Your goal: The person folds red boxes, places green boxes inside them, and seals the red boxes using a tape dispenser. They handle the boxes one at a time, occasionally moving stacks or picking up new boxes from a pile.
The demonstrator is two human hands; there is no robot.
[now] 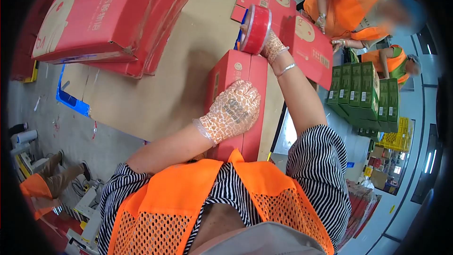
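My left hand (233, 112), in a patterned glove, rests on top of a red cardboard box (226, 73). Its fingers are curled and pressed together against the box, their tips partly hidden. The box has a seam along its upper face. Closed around a tape dispenser is my right hand (274, 47), in the same kind of glove, at the box's far end. The dispenser carries a wide roll of red tape (257, 29) and has a blue frame edge. The handle is mostly hidden behind the roll.
Stacked red boxes (99, 19) stand on the cardboard-covered table (132, 87) at left. More red boxes (309, 49) lie at right, where a co-worker (347, 7) in an orange vest handles one. Green boxes (356, 89) are stacked beyond. Another person (389, 63) stands farther back.
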